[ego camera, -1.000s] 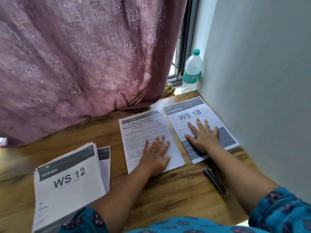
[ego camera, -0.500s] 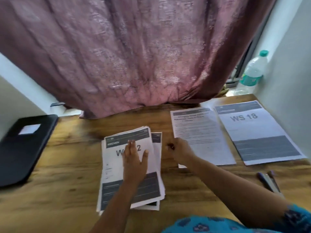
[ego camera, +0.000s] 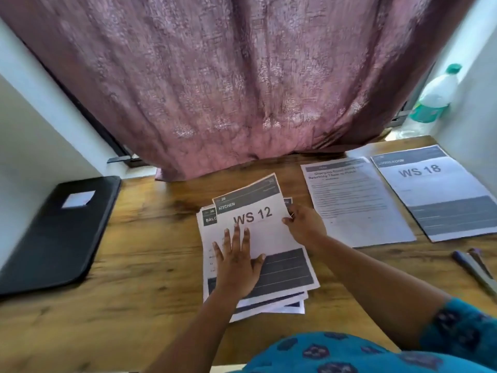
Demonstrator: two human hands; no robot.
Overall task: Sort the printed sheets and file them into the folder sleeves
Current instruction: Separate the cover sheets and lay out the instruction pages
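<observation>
Black folder (ego camera: 57,232) closed, left edge of frame. Centre: left hand (ego camera: 236,262) flat, fingers straight, pins stack (ego camera: 269,305); right hand (ego camera: 305,226) pinches WS 12 sheet (ego camera: 258,219) at right edge – peel single sheet only, keep stack pinned. Sorted sheets (ego camera: 398,200) – upper right.

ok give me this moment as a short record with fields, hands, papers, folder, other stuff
left hand: flat, fingers spread, pressing on the paper stack
right hand: pinching the right edge of the WS 12 sheet, top of the stack
sorted sheets: text sheet and WS 18 sheet, side by side at right
folder: black, closed, at left on the table
other: bottle in far right corner, curtain behind
</observation>
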